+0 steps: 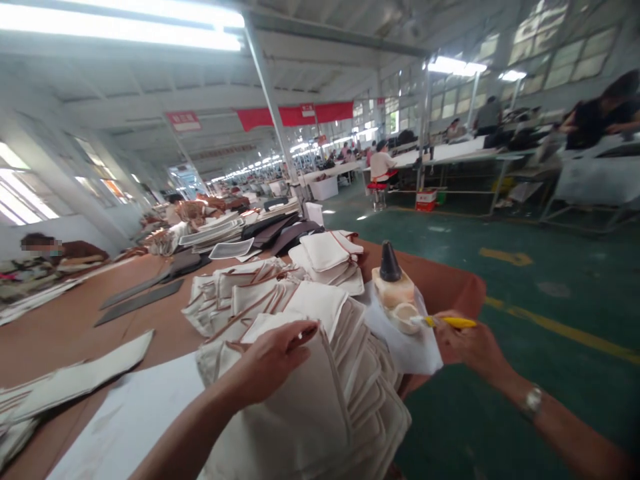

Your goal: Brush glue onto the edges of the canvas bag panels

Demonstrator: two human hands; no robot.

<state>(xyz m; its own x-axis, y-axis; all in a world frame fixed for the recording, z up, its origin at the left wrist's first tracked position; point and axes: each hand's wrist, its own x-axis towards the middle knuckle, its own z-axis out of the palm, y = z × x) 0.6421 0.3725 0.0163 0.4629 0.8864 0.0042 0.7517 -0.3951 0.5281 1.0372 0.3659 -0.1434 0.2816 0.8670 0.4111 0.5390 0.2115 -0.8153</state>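
Between the left hand (273, 363) and the right hand (473, 347), the canvas panel stack (305, 427) and glue bottle (390, 280) obstruct direct passage; the yellow-handled brush (450, 322) projects toward the bottle. Further canvas panels (235, 293) obstruct forward reach. Leftward, a hand may pass above the white paper sheet (130, 420). Rightward, passage lies beyond the table edge (475, 293), above the green floor (550, 280).

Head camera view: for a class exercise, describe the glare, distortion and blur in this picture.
Head view: ceiling lights glare white; left windows blow out; the wide lens tilts and bends the steel column; the far hall turns soft, while the canvas pieces stay fairly sharp.
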